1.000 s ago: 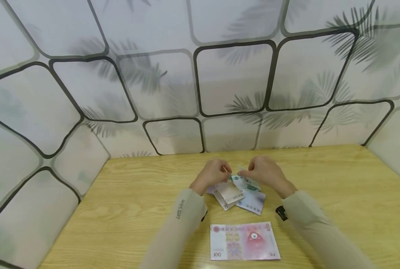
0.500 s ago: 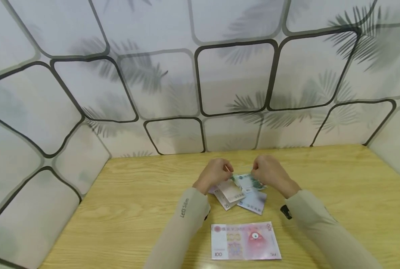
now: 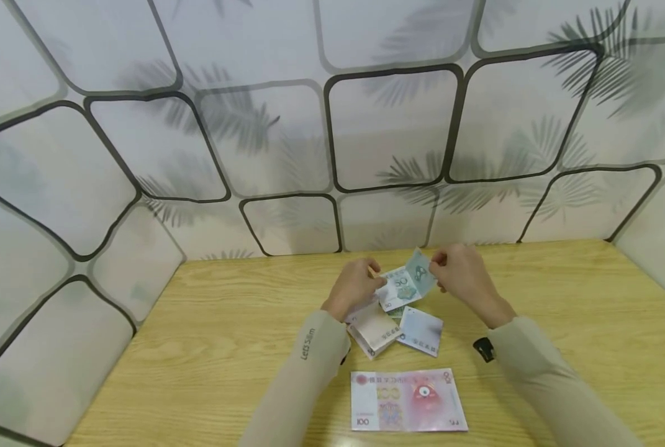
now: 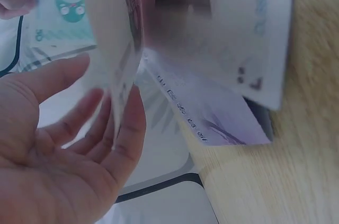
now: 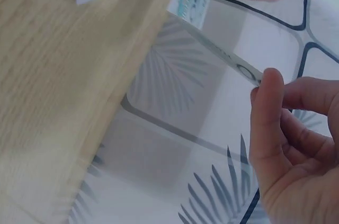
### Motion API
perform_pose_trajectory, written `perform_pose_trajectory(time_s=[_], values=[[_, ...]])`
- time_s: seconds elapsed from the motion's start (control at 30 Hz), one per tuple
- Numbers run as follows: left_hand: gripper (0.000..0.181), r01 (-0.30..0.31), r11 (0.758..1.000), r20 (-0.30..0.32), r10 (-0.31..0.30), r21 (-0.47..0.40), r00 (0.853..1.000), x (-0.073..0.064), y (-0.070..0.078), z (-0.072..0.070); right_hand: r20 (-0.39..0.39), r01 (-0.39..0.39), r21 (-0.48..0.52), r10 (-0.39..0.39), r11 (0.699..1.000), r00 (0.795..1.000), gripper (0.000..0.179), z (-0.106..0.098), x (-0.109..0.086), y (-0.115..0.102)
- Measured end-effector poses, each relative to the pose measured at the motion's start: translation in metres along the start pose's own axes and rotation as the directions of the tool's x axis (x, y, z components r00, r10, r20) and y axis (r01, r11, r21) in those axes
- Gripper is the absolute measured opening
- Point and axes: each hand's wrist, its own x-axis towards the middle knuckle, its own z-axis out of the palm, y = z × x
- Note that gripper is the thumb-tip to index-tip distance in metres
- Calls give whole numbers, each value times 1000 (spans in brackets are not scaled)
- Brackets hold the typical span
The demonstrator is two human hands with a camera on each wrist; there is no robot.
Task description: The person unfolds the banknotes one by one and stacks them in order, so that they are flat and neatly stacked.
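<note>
My right hand (image 3: 466,279) pinches the edge of a folded green banknote (image 3: 402,288) between thumb and fingers, and its flap stands raised. In the right wrist view that flap (image 5: 228,57) shows nearly edge-on, running to the fingertips. My left hand (image 3: 356,288) is at the note's left side, thumb and fingers apart. In the left wrist view its relaxed fingers (image 4: 127,139) lie against the flap of a folded tan banknote (image 4: 233,38). A purple banknote (image 4: 206,107) shows beneath that one.
On the wooden table (image 3: 226,347), a folded bluish banknote (image 3: 421,331) lies right of the tan banknote (image 3: 374,327). A flat pink 100 banknote (image 3: 407,400) is nearest the body. A patterned wall covering (image 3: 388,136) rises behind the table.
The green banknote has come up and back from the pile, its flap now opened to the right by my right hand. My left thumb and fingers have spread apart.
</note>
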Motion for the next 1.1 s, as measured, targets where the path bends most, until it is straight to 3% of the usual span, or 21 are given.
perform_pose_trajectory(time_s=[0.27, 0.47, 0.57, 0.67, 0.8, 0.9, 1.1], values=[[49, 50, 997, -48, -53, -64, 997, 1, 0, -4, -103, -12, 131, 26, 991, 994, 13, -8, 2, 1], [52, 37, 987, -110, -55, -153, 992, 2, -4, -4, -100, -36, 230, 60, 972, 993, 13, -9, 0, 0], [37, 0, 962, -131, -38, -275, 991, 3, -8, -6, -92, -36, 269, 63, 962, 994, 14, -9, 0, 0], [23, -71, 914, -136, 17, -399, 991, 3, -10, -11, -82, -39, 303, 67, 952, 994, 15, -11, -1, 1], [20, -91, 863, -114, 39, -497, 993, -2, -10, -20, -51, -51, 339, 73, 939, 996, 18, -12, -2, 3], [18, -75, 849, -90, 32, -523, 995, -6, -11, -24, -16, -70, 365, 82, 928, 997, 23, -13, -2, 5], [17, -87, 851, -64, 64, -518, 996, -13, -14, -30, 61, -79, 407, 59, 910, 996, 25, -14, -4, 10]])
